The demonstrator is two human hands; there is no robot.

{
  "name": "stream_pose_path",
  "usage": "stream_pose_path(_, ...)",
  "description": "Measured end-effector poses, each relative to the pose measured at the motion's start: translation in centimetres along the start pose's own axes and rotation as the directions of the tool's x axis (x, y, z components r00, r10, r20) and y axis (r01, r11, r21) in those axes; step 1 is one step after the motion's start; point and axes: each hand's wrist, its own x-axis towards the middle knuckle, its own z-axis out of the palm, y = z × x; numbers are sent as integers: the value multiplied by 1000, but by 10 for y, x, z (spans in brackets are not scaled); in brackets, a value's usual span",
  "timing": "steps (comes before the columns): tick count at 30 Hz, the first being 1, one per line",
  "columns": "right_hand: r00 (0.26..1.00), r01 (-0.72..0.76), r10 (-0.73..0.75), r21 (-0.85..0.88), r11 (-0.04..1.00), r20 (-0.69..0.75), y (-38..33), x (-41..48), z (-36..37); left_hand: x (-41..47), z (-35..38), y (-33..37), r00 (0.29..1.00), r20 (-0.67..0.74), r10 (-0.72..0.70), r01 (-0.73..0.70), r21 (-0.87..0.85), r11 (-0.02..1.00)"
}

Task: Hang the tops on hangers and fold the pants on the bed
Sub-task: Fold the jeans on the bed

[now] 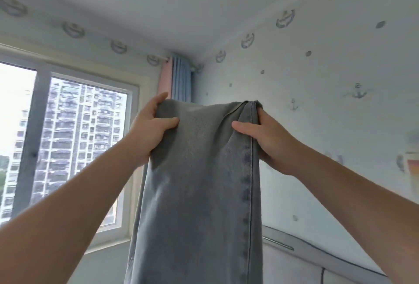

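A pair of light grey-blue denim pants point(199, 188) hangs straight down in front of me, held high in the air. My left hand point(148, 128) grips the top left edge, thumb pressed on the front of the cloth. My right hand point(269, 138) grips the top right edge along the stitched side seam, thumb on the front. Both arms are stretched up and forward. The lower end of the pants runs out of the frame at the bottom. No bed surface, tops or hangers are in view.
A window point(68, 147) with apartment towers outside fills the left. Pink and blue curtains point(179, 79) hang in the corner. A wallpapered wall point(328, 79) is on the right, with a grey padded headboard point(317, 261) low at the right.
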Motion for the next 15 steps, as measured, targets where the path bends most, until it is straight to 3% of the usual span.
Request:
stream_pose_path(3, 972, -179, 152, 143, 973, 181, 42, 12, 24, -17, -24, -14, 990, -19, -138, 138, 63, 988)
stream_pose_path(6, 918, -355, 269, 299, 886, 291, 95, 15, 48, -41, -38, -38, 934, -87, -348, 352, 48, 935)
stream_pose_path(9, 847, -517, 376, 411, 751, 376, 154, 1, 73, -75, -43, -68, 828, -205, -523, 519, -76, 851)
stream_pose_path(12, 760, -649, 464, 525, 550, 455, 228, -39, 96, -120, -42, -115, 712, -280, -644, 605, -219, 765)
stream_pose_path(15, 651, -757, 526, 516, 401, 547, 303, -97, 112, -180, -34, -176, 560, -367, -743, 687, -295, 664)
